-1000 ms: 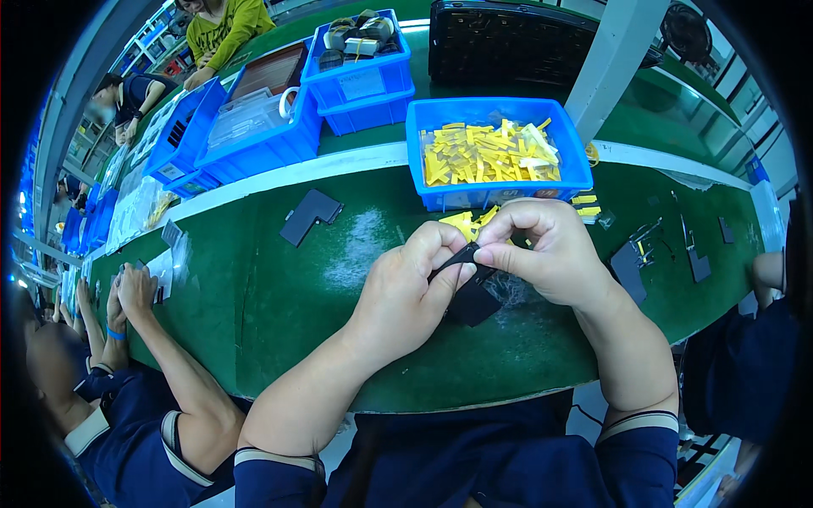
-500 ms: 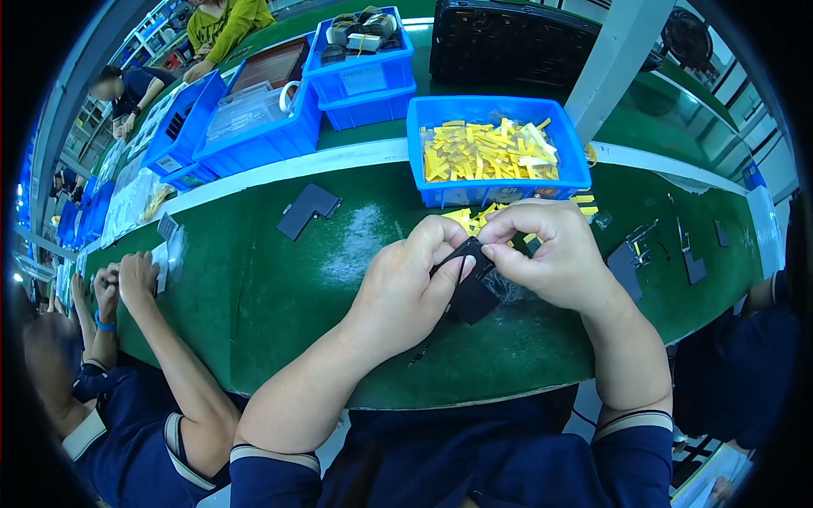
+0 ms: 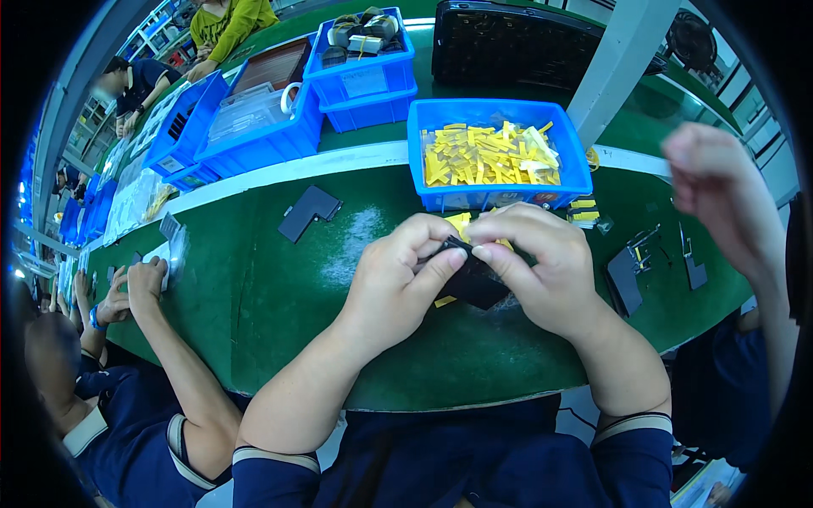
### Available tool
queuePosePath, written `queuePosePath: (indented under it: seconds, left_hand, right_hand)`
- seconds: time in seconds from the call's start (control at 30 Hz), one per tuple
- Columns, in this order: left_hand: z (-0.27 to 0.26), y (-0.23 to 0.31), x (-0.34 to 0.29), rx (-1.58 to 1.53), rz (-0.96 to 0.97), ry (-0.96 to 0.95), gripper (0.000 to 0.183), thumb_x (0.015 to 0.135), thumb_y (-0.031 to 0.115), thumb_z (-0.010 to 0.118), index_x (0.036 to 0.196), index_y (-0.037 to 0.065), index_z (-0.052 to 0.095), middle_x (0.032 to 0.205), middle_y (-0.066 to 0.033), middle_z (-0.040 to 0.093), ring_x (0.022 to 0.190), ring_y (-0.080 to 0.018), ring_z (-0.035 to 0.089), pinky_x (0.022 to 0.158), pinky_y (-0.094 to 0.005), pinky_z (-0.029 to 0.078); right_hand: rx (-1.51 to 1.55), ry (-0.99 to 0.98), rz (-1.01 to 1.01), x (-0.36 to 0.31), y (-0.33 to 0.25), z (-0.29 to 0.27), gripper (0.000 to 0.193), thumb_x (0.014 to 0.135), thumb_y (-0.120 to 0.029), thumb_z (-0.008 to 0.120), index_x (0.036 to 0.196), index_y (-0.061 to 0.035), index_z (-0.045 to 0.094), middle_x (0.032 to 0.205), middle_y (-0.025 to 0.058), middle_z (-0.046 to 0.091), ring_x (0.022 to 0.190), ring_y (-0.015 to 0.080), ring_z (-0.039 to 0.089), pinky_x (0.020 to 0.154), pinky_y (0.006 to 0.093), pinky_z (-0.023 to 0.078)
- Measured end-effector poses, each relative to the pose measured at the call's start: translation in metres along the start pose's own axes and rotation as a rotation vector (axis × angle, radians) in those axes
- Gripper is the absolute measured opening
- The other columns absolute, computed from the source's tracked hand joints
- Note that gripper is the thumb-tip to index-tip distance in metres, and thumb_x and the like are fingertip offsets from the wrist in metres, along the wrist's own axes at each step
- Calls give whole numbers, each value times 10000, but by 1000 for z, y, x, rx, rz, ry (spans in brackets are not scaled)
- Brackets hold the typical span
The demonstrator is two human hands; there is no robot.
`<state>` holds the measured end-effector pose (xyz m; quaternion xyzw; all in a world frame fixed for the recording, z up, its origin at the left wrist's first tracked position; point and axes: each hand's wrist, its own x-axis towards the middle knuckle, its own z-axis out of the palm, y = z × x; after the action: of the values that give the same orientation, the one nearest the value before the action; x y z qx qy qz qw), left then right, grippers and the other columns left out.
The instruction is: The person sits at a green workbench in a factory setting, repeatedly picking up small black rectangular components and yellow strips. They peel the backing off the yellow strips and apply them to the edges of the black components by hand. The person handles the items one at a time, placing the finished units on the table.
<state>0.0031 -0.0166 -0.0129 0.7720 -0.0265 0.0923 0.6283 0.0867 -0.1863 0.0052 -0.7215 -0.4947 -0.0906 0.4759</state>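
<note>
Both of my hands meet over the middle of the green bench, just in front of a blue bin (image 3: 500,200) of yellow strips. My left hand (image 3: 398,275) pinches a black flat part (image 3: 479,286) between thumb and fingers at its upper edge. Closed on the same part from the other side is my right hand (image 3: 542,262), its thumb tip close to the left thumb. The fingers cover much of the part's upper end. Some yellow strips (image 3: 458,222) lie behind and below the hands.
A black L-shaped piece (image 3: 309,213) lies to the left. More black parts (image 3: 625,279) with thin wires are on the right, where a co-worker's raised hand (image 3: 710,169) appears. Blue bins (image 3: 254,135) stand at the back left. Another co-worker's hands (image 3: 144,286) are busy at far left.
My right hand has shifted left, and the black part is tilted differently. The thin cable that hung below my left hand no longer shows. A co-worker's hand has risen at the right.
</note>
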Motion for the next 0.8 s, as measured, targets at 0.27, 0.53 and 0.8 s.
queuePosePath:
  seconds: [0.27, 0.53, 0.8]
  left_hand:
    - [8, 3, -1, -401, 10, 91, 106, 940, 77, 529, 1030, 30, 499, 908, 3, 552, 820, -37, 501, 750, -190, 403]
    - [8, 12, -2, -359, 10, 35, 131, 920, 81, 561, 1031, 23, 524, 918, 8, 541, 823, -34, 497, 743, -192, 404]
    - [7, 14, -3, -342, 33, 20, 137, 910, 58, 578, 1027, 5, 532, 885, -5, 573, 805, -33, 518, 684, -192, 426]
  right_hand:
    - [516, 95, 390, -6, -1, 10, 115, 761, -26, 711, 854, 3, 651, 857, 61, 658, 779, 121, 617, 728, 261, 491]
    - [384, 123, 236, -4, -1, 9, 97, 728, -35, 728, 788, -10, 656, 769, 67, 657, 709, 152, 622, 674, 269, 478]
    - [266, 129, 123, -5, 0, 8, 104, 704, -42, 736, 766, -23, 655, 732, 82, 649, 677, 190, 629, 623, 285, 476]
